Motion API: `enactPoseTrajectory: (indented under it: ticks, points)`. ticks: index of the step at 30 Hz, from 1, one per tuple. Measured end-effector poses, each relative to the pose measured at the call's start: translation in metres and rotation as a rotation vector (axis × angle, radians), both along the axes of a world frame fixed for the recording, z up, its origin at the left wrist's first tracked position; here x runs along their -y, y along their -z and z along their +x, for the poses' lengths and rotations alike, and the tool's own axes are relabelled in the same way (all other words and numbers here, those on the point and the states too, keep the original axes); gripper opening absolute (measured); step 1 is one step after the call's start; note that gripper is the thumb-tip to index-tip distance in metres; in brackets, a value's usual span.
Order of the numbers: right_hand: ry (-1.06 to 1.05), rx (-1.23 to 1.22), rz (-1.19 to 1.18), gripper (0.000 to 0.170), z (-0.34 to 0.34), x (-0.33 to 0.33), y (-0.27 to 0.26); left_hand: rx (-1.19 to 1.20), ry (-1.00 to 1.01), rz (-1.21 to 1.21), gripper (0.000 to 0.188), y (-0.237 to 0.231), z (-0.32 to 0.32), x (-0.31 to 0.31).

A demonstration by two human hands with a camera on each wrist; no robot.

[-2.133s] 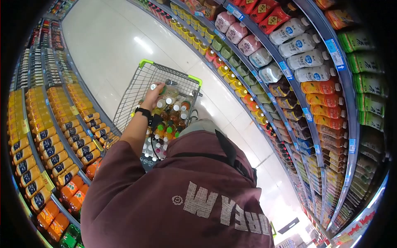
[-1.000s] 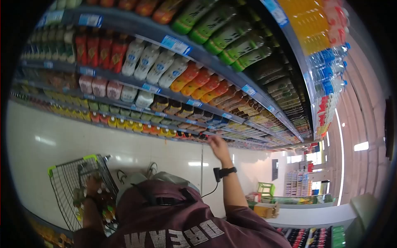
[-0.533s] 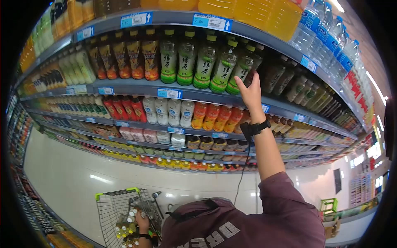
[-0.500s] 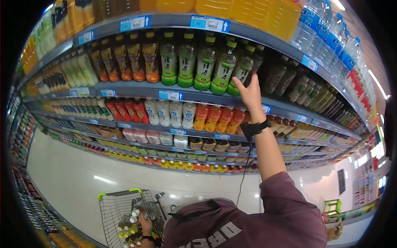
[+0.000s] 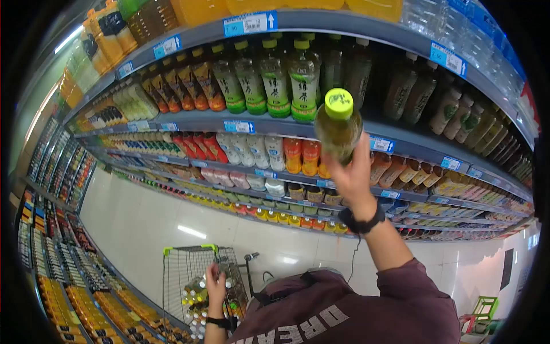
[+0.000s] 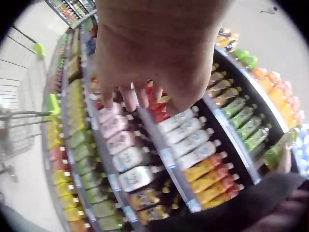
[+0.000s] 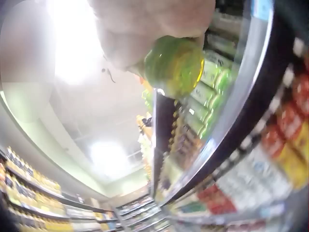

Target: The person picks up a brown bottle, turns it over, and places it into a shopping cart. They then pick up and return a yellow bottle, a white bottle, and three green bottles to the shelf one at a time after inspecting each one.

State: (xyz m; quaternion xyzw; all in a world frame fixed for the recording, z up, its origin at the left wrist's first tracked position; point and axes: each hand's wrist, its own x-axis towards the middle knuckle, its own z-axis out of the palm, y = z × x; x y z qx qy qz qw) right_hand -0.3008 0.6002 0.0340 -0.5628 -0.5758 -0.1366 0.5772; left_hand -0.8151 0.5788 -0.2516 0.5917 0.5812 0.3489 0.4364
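Note:
My right hand point(image 5: 354, 178) grips a green tea bottle point(image 5: 339, 127) with a yellow-green cap, held out in front of the shelf and tilted with its cap toward the head camera. In the right wrist view the green bottom of the bottle point(image 7: 176, 67) sticks out below the fingers point(image 7: 154, 19). Behind it, a row of green tea bottles point(image 5: 302, 83) stands on the shelf. My left hand point(image 5: 215, 291) is over the shopping cart point(image 5: 189, 269), which has several bottles point(image 5: 197, 298) in it. Loosely spread fingers point(image 6: 128, 96) show in the left wrist view, holding nothing.
Shelves of drinks point(image 5: 252, 137) curve across the front, with price tags along the shelf edge point(image 5: 252, 23). Large water bottles point(image 5: 475, 34) stand at upper right. Another stocked shelf point(image 5: 74, 309) runs along the left. White floor point(image 5: 132, 200) lies between them.
My right hand went from the cart side up to the green tea row and drew one bottle out toward me. My left hand rose from the bottles in the cart. The head view turned to the shelf.

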Motion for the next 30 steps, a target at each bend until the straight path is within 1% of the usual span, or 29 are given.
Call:
enactPoseTrajectory:
  ticks: [1, 3, 5, 6, 7, 8, 9, 10, 12, 13, 15, 16, 17, 19, 20, 21, 22, 23, 24, 25, 26, 27, 28, 29, 30]
  points:
    - [-0.127, -0.114, -0.06, 0.084, -0.013, 0.013, 0.017, 0.098, 0.03, -0.032, 0.048, -0.049, 0.035, -0.005]
    - [-0.411, -0.272, -0.263, 0.088, -0.037, 0.038, 0.035, 0.242, 0.176, -0.027, 0.044, -0.094, 0.077, -0.023]
    - [-0.64, -0.413, -0.403, 0.085, -0.058, 0.051, 0.048, 0.324, 0.4, -0.004, 0.05, -0.152, 0.123, -0.037]
    - [-0.674, -0.433, -0.42, 0.085, -0.072, 0.055, 0.056, 0.386, 0.492, 0.021, 0.056, -0.182, 0.146, -0.038]
    - [-0.815, -0.588, -0.431, 0.081, -0.083, 0.059, 0.06, 0.45, 0.593, 0.055, 0.064, -0.207, 0.168, -0.039]
    - [-0.951, -0.735, -0.435, 0.077, -0.09, 0.061, 0.063, 0.505, 0.586, 0.041, 0.077, -0.22, 0.186, -0.037]
    - [-0.972, -0.741, -0.437, 0.077, -0.094, 0.064, 0.066, 0.563, 0.581, 0.027, 0.09, -0.229, 0.201, -0.035]
    - [-1.023, -0.813, -0.518, 0.072, -0.098, 0.07, 0.071, 0.552, 0.563, 0.024, 0.09, -0.232, 0.212, -0.033]
    - [-1.124, -0.928, -0.661, 0.059, -0.103, 0.081, 0.077, 0.68, 0.566, -0.065, 0.094, -0.232, 0.225, -0.026]
    - [-1.139, -0.944, -0.681, 0.059, -0.105, 0.084, 0.08, 0.674, 0.54, -0.078, 0.094, -0.231, 0.229, -0.024]
    - [-1.242, -1.111, -0.741, 0.056, -0.104, 0.091, 0.089, 0.85, 0.524, -0.159, 0.091, -0.224, 0.235, -0.016]
    - [-1.254, -1.163, -0.786, 0.055, -0.1, 0.092, 0.089, 0.875, 0.482, -0.143, 0.083, -0.226, 0.237, -0.013]
    - [-1.259, -1.16, -0.779, 0.055, -0.097, 0.088, 0.088, 0.871, 0.485, -0.137, 0.083, -0.224, 0.236, -0.018]
    - [-1.158, -0.938, -0.807, 0.065, -0.092, 0.09, 0.084, 0.769, 0.3, -0.011, 0.073, -0.223, 0.233, -0.015]
    - [-1.159, -0.933, -0.815, 0.065, -0.092, 0.089, 0.081, 0.771, 0.218, 0.027, 0.061, -0.225, 0.233, -0.014]
    - [-1.024, -0.689, -0.731, 0.069, -0.095, 0.091, 0.079, 0.775, 0.211, 0.023, 0.061, -0.229, 0.233, -0.011]
    - [-0.885, -0.447, -0.649, 0.074, -0.098, 0.094, 0.078, 0.76, 0.112, 0.056, 0.057, -0.23, 0.231, -0.007]
    - [-0.888, -0.439, -0.656, 0.074, -0.102, 0.093, 0.081, 0.743, 0.019, 0.097, 0.053, -0.231, 0.231, -0.006]
    - [-0.82, -0.358, -0.656, 0.077, -0.107, 0.092, 0.086, 0.73, -0.017, 0.102, 0.048, -0.229, 0.23, -0.004]
    - [-0.751, -0.283, -0.657, 0.079, -0.111, 0.092, 0.089, 0.732, -0.019, 0.098, 0.048, -0.228, 0.227, -0.002]
    - [-0.777, -0.318, -0.671, 0.075, -0.113, 0.091, 0.089, 0.755, -0.046, 0.051, 0.048, -0.226, 0.222, -0.002]
    - [-0.771, -0.321, -0.676, 0.075, -0.112, 0.09, 0.089, 0.777, -0.072, 0.001, 0.047, -0.224, 0.216, -0.002]
    - [-0.962, -0.523, -0.78, 0.07, -0.111, 0.09, 0.089, 0.807, 0.004, -0.031, 0.057, -0.224, 0.207, -0.007]
    - [-1.153, -0.739, -0.887, 0.066, -0.112, 0.097, 0.088, 0.804, -0.004, -0.048, 0.057, -0.226, 0.2, -0.002]
    - [-1.151, -0.743, -0.892, 0.066, -0.112, 0.097, 0.09, 0.972, 0.117, -0.083, 0.063, -0.228, 0.194, -0.003]
